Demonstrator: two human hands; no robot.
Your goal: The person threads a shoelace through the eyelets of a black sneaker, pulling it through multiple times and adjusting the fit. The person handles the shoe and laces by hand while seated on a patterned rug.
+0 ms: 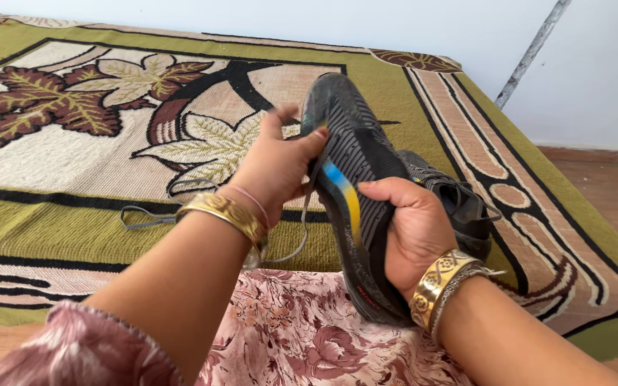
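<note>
A dark grey knit shoe [355, 154] with a blue and yellow stripe is held up on its side over my lap. My right hand [413, 229] grips it around the middle from the right. My left hand [277, 164] holds its upper side near the toe, thumb and fingers pinching the edge. A grey shoelace [144, 218] trails from the shoe down onto the rug to the left. A second dark shoe [459, 204] lies on the rug just behind my right hand. Gold bangles sit on both wrists.
A green rug [73, 236] with a leaf pattern and striped border covers the floor ahead. Wooden floor [609, 193] shows at the right, under a white wall with a grey pole [531, 53]. My floral skirt [302, 329] fills the bottom.
</note>
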